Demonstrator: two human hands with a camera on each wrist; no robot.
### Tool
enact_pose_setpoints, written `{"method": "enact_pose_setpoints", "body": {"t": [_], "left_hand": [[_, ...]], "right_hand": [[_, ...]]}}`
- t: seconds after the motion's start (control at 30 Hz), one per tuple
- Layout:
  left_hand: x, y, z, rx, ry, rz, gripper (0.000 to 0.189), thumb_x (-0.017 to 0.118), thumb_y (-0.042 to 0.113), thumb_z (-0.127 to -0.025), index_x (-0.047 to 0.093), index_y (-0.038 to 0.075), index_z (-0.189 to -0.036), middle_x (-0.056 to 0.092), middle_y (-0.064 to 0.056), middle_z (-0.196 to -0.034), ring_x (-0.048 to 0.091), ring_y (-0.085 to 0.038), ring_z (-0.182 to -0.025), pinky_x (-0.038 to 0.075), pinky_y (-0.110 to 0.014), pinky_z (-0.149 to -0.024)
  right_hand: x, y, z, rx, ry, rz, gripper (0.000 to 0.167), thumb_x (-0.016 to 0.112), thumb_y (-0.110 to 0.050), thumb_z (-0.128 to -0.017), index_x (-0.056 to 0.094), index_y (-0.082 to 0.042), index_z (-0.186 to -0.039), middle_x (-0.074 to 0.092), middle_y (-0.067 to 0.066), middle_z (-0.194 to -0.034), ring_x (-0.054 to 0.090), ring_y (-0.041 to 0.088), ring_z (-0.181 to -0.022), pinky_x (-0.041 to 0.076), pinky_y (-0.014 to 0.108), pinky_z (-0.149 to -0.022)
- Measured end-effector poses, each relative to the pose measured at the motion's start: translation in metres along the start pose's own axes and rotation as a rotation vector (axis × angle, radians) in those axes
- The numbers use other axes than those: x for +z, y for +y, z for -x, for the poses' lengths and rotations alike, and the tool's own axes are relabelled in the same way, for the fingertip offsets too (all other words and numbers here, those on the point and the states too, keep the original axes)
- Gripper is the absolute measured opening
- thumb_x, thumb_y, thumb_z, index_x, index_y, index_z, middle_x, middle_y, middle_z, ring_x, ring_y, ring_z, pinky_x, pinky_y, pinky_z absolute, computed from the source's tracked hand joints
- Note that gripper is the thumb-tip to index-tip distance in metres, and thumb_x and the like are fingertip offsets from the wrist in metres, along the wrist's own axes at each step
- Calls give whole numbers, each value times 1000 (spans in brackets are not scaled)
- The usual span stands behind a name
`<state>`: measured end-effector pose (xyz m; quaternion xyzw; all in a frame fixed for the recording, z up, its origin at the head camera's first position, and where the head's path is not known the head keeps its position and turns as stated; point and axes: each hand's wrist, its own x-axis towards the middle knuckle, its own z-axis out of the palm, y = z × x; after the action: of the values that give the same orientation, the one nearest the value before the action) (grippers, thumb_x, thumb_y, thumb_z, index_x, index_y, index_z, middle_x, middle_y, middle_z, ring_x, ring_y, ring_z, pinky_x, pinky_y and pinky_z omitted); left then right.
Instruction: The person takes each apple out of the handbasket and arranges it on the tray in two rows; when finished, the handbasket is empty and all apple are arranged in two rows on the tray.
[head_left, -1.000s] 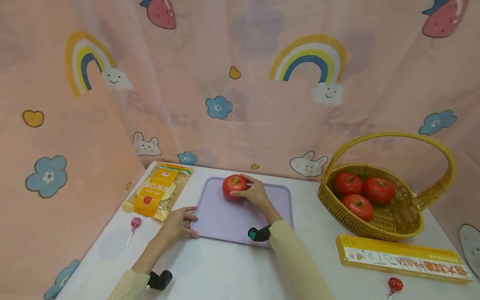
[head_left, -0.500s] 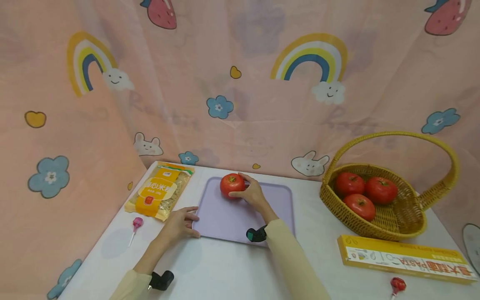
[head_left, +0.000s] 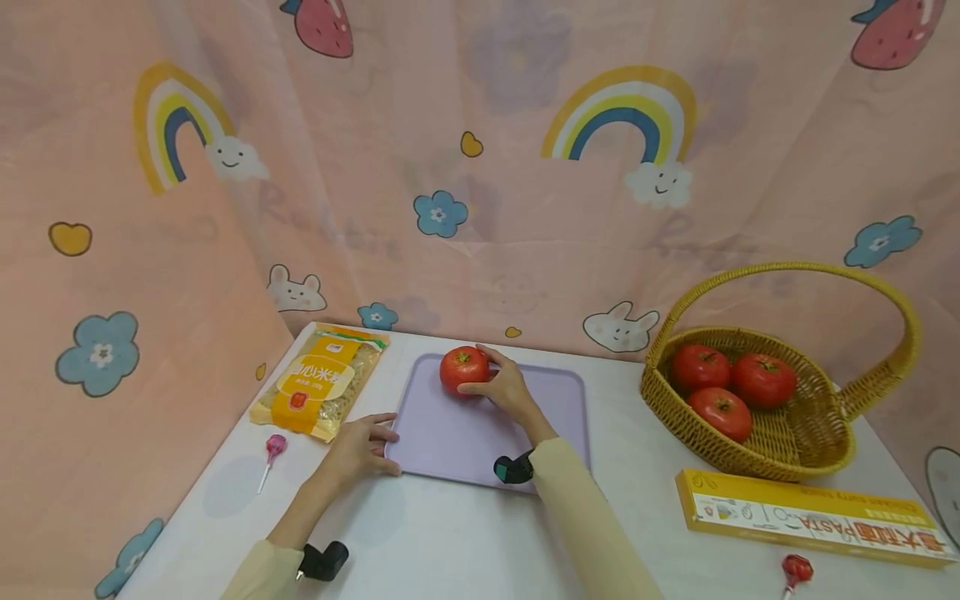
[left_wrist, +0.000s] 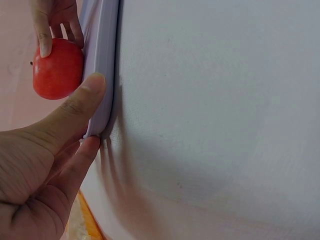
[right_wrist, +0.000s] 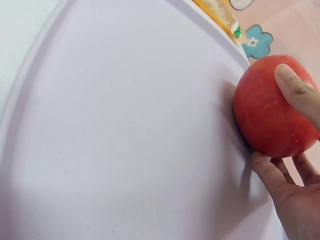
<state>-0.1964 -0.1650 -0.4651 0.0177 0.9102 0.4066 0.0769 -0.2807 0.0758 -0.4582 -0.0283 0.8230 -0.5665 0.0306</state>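
A red tomato [head_left: 463, 371] sits toward the back left of a lilac tray [head_left: 450, 446]. Thumb and fingers of my right hand [head_left: 512, 392] hold the tomato from its right side; the right wrist view shows the thumb across the tomato [right_wrist: 272, 107] and the fingers at its lower side, by the tray surface. My left hand [head_left: 356, 450] is at the tray's front-left corner. In the left wrist view, the thumb [left_wrist: 82, 100] lies on the tray rim [left_wrist: 105, 55] and a fingertip meets the corner, gripping it between them.
A yellow wicker basket [head_left: 817, 450] with three tomatoes stands at the right, behind a yellow pasta box [head_left: 810, 517]. A red lollipop [head_left: 797, 569] lies in front. On the left are an orange food bag [head_left: 322, 379] and a pink lollipop [head_left: 275, 446]. Patterned cloth hangs behind.
My right hand and the tomato have shifted slightly left over the tray, mostly in the first half second. My left hand stays at the tray corner.
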Motion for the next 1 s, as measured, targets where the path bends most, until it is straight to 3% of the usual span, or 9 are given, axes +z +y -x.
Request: {"method": "enact_pose_setpoints", "body": {"t": [0.13, 0.33, 0.47, 0.8, 1.0], "left_hand": [[0, 0, 0, 0, 1, -2, 53, 88, 3, -61, 70, 4, -110, 64, -7, -124, 64, -17, -92, 56, -30, -83], [-2, 1, 2, 6, 2, 15, 50, 87, 2, -62, 70, 3, -109, 63, -8, -126, 65, -19, -95, 56, -31, -83], [-1, 0, 2, -2, -5, 27, 48, 87, 2, -62, 71, 3, -107, 61, -8, -129, 65, -20, -97, 56, -31, -83], [-2, 1, 1, 9, -11, 37, 39, 87, 3, -62, 73, 3, -99, 57, -8, -134, 65, -22, -101, 55, -31, -84], [-1, -3, 3, 9, -15, 56, 39, 86, 3, -63, 73, 3, -100, 55, -9, -136, 63, -27, -108, 55, -31, -85]], "right_hand": [[-3, 1, 0, 14, -26, -35, 77, 83, -11, -74, 47, -12, -143, 51, 16, -137, 54, 31, -114, 48, 43, -96], [-9, 4, -1, 55, -71, -102, 70, 81, -10, -77, 51, -16, -140, 51, 14, -137, 57, 30, -112, 55, 30, -78], [-14, 9, -1, 55, -111, -163, 69, 79, -6, -78, 50, -14, -141, 49, 15, -139, 58, 32, -113, 55, 26, -74], [-45, 16, -1, 35, -172, -239, 65, 74, -3, -83, 46, -7, -142, 49, 19, -139, 53, 36, -122, 55, 39, -88], [-68, 18, 3, 7, -179, -234, 65, 72, -1, -84, 43, -1, -142, 44, 25, -142, 51, 38, -123, 54, 38, -89]]}}
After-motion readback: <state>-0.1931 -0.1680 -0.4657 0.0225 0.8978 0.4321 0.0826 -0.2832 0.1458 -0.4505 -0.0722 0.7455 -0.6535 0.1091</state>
